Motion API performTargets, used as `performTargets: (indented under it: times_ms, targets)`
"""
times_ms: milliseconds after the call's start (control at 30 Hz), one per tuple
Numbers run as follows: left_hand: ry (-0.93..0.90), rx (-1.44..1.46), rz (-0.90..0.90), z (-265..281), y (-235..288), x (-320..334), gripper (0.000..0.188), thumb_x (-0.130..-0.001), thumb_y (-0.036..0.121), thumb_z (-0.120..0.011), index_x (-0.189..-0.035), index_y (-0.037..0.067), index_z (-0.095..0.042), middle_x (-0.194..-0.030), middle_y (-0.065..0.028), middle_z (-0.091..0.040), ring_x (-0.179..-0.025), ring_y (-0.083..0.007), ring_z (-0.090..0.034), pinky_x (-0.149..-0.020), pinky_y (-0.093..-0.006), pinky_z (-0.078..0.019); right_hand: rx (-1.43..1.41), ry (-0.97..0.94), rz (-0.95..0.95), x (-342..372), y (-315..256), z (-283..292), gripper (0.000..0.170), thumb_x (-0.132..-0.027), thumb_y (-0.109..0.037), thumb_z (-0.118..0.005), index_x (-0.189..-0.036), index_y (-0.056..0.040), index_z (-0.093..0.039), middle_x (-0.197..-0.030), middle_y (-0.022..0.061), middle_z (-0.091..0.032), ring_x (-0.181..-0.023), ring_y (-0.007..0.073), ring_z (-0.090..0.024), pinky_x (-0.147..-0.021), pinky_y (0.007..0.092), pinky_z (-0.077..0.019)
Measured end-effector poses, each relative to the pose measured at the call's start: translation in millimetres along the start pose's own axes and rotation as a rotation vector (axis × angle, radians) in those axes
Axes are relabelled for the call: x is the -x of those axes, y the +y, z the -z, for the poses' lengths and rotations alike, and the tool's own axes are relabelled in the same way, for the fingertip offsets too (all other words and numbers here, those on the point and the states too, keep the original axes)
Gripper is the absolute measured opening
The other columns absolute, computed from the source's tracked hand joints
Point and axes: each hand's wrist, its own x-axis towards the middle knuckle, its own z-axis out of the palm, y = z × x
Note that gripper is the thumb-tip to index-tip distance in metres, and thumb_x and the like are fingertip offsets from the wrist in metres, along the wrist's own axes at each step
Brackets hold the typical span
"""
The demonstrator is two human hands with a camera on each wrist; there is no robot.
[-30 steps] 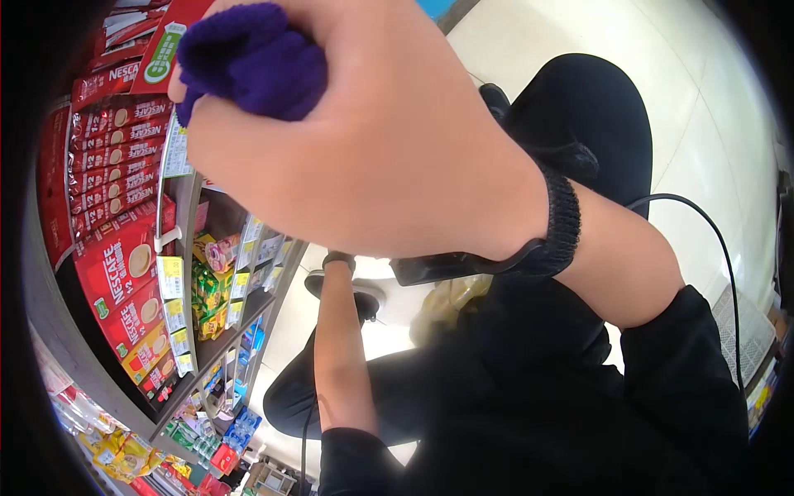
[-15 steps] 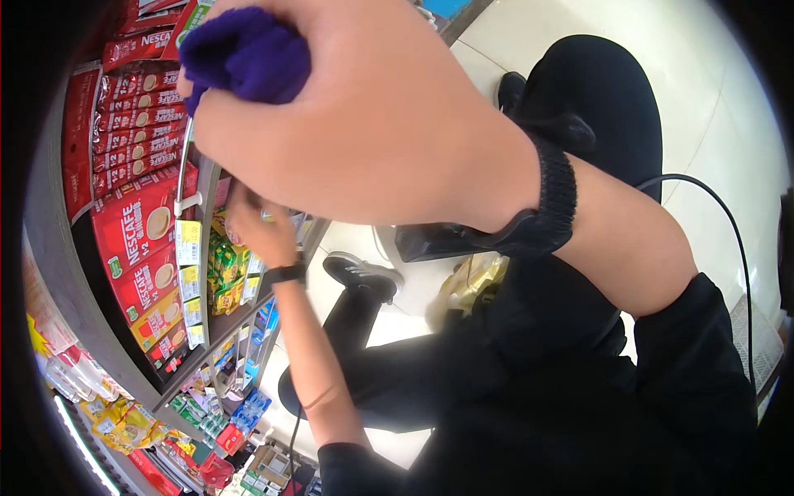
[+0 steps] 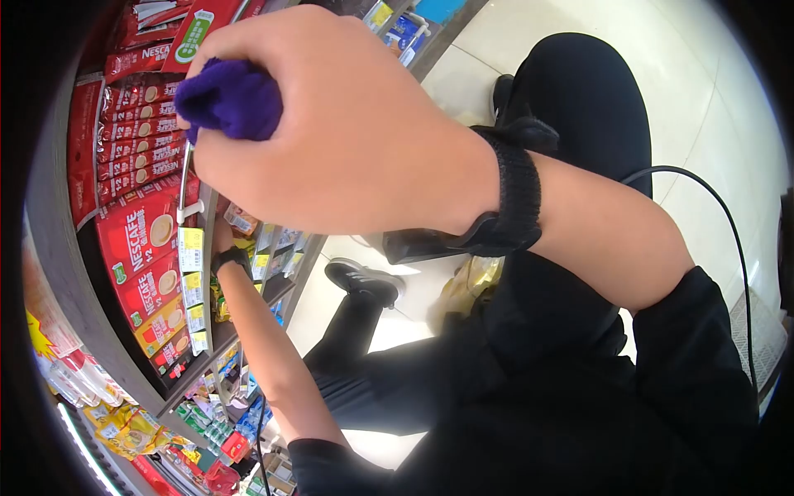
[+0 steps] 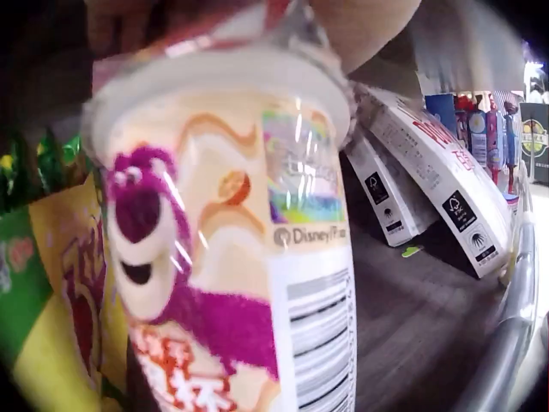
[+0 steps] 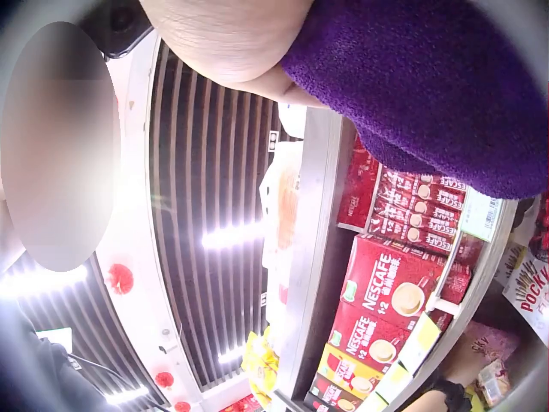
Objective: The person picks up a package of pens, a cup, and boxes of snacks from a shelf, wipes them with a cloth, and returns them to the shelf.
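Dark shelf (image 4: 396, 322) bears white boxes (image 4: 459, 193) partly behind the cup (image 4: 219, 206).

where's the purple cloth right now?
Head view, upper left: the purple cloth is gripped in the right hand, appearing just right of the red NESCAFE sachets on the shelf.

"How does the right hand (image 3: 331, 136) look?"

"Raised large in the head view, its back toward the lens and its fingers curled in a grip."

"And the arm behind it?"

"The right forearm (image 3: 612, 227) slants across the front of the body, with the elbow bent."

"What about the other side?"

"The left forearm (image 3: 277, 364) reaches forward, below the right. The left hand (image 3: 222, 236) is partly hidden; I can't tell how its fingers lie."
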Motion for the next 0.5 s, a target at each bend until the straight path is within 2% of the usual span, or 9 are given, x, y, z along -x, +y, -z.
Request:
performTargets:
  times_ms: [67,200,267,367,400,467,500]
  targets:
    - [0.051,0.003,0.009,8.5,2.4,7.2,0.032,-0.097,0.026,-0.053,-0.113,0.002,-0.066,-0.108,-0.0230,-0.069,-0.094,-0.0430,-0.066,-0.078,-0.0492,-0.0532,0.035,0.032,0.062,1.2,4.1,-2.6,0.037,-0.074,-0.026,-0.073,-0.097,0.0040,-0.070,-0.088,0.0199,-0.071,-0.083,0.0354,-0.070,-0.081,0.0395,-0.0558]
    - [0.137,0.034,0.012,22.0,16.4,35.5,0.030,-0.097,0.026,-0.053,-0.114,0.004,-0.066,-0.111,-0.0220,-0.069,-0.095,-0.0415,-0.066,-0.077,-0.0482,-0.0537,0.016,-0.052,0.000,1.7,3.5,-1.6,0.036,-0.074,-0.024,-0.073,-0.096,0.0037,-0.070,-0.087,0.0207,-0.071,-0.082,0.0352,-0.070,-0.078,0.0390,-0.0562]
    - [0.208,0.084,-0.084,17.8,16.7,50.4,0.029,-0.098,0.020,-0.053,-0.118,0.003,-0.064,-0.113,-0.0251,-0.067,-0.098,-0.0438,-0.065,-0.079,-0.0494,-0.0530,-0.012,-0.061,-0.022,2.5,3.2,-2.6,0.035,-0.074,-0.023,-0.072,-0.096,0.0037,-0.070,-0.086,0.0210,-0.071,-0.081,0.0350,-0.070,-0.078,0.0388,-0.0562]
    - [0.377,0.220,-0.027,68.1,54.4,80.1,0.032,-0.097,0.017,-0.055,-0.125,0.003,-0.061,-0.110,-0.0256,-0.067,-0.098,-0.0450,-0.064,-0.080,-0.0501,-0.0523,-0.025,-0.052,0.014,3.2,3.6,-3.9,0.033,-0.075,-0.022,-0.070,-0.095,0.0041,-0.069,-0.083,0.0211,-0.070,-0.080,0.0355,-0.071,-0.078,0.0382,-0.0564]
    - [0.251,0.317,0.088,96.3,70.9,92.3,0.035,-0.097,0.018,-0.058,-0.126,-0.001,-0.058,-0.118,-0.0271,-0.063,-0.105,-0.0456,-0.059,-0.090,-0.0498,-0.0475,-0.078,-0.110,-0.084,3.4,-2.9,-1.4,0.031,-0.075,-0.021,-0.069,-0.094,0.0037,-0.069,-0.083,0.0209,-0.070,-0.080,0.0357,-0.070,-0.077,0.0385,-0.0562]
    - [0.303,0.307,0.027,108.0,72.9,115.0,0.036,-0.094,0.013,-0.061,-0.127,0.000,-0.058,-0.118,-0.0236,-0.062,-0.107,-0.0433,-0.059,-0.091,-0.0479,-0.0479,-0.182,-0.225,-0.272,2.0,-19.3,6.9,0.027,-0.076,-0.020,-0.068,-0.091,0.0028,-0.069,-0.081,0.0207,-0.070,-0.079,0.0360,-0.070,-0.076,0.0391,-0.0560]
    - [0.332,0.302,-0.002,114.0,73.4,126.5,0.037,-0.092,0.011,-0.063,-0.127,0.001,-0.058,-0.119,-0.0219,-0.062,-0.108,-0.0421,-0.058,-0.091,-0.0470,-0.0480,-0.123,-0.230,-0.210,1.8,-17.5,6.0,0.026,-0.076,-0.020,-0.068,-0.091,0.0018,-0.069,-0.081,0.0202,-0.070,-0.079,0.0362,-0.070,-0.075,0.0395,-0.0557]
